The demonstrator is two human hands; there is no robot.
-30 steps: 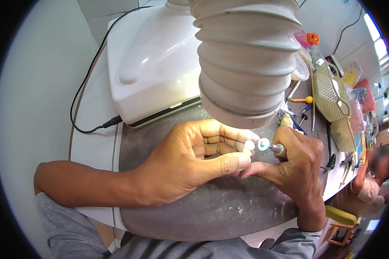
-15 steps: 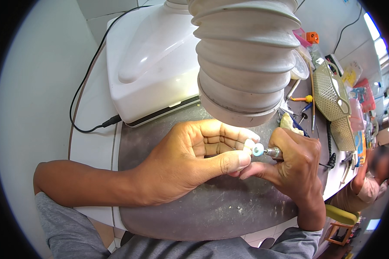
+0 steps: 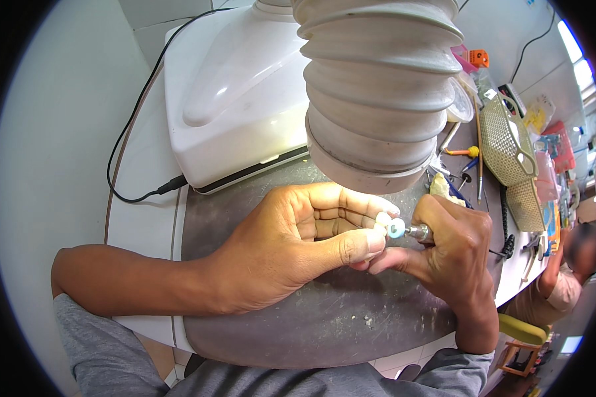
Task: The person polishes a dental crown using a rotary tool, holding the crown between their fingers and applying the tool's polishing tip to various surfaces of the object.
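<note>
Between the thumb and fingertips of my left hand (image 3: pixel 291 245) is a small cream-white, tooth-like piece (image 3: pixel 381 219); its exact kind is too small to tell. My right hand (image 3: pixel 460 245) is closed around a metal rotary handpiece (image 3: pixel 420 233), most of whose body is hidden by the fingers. At the handpiece's tip sits a light blue polishing wheel (image 3: pixel 395 228), right against the tooth-like piece or nearly so. The right thumb reaches across beneath the wheel and rests by the left fingertips. Both hands are above the grey work mat (image 3: pixel 271 337).
A ribbed white extraction hose (image 3: pixel 377 99) hangs just above the hands. Behind them stands a white machine housing (image 3: pixel 238 92) with a black cable (image 3: pixel 116 159). Tools and beige perforated baskets (image 3: pixel 506 139) crowd the right side. Another person (image 3: pixel 566 284) sits at far right.
Very little differs: the tooth-like piece and the blue wheel have shifted a touch to the right. Both hands keep the same grip.
</note>
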